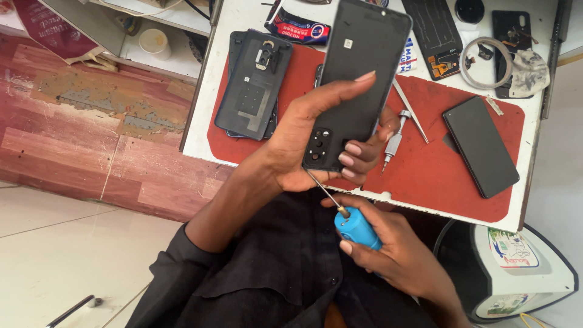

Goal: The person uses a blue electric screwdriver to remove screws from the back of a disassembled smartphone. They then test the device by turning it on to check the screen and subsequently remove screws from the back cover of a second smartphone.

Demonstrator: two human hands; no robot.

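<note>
Right hand [388, 246]: grip closed around blue screwdriver [357, 228], tip at phone's lower edge.
Left hand [310, 143]: grip clasping black phone [358, 73], back facing up, held above red mat [437, 164].
Worktop [200, 130]: tweezers [410, 109], second phone [481, 146].

Black phone back panel [358, 67], camera holes lowest, held tilted, blue-handled screwdriver [355, 228] tip under its lower edge

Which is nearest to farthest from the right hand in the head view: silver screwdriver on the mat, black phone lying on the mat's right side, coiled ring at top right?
From the right hand:
1. Silver screwdriver, mid-mat, just above the hands.
2. Black phone, right side of the red mat.
3. Coiled ring, top right of the white table.
</note>
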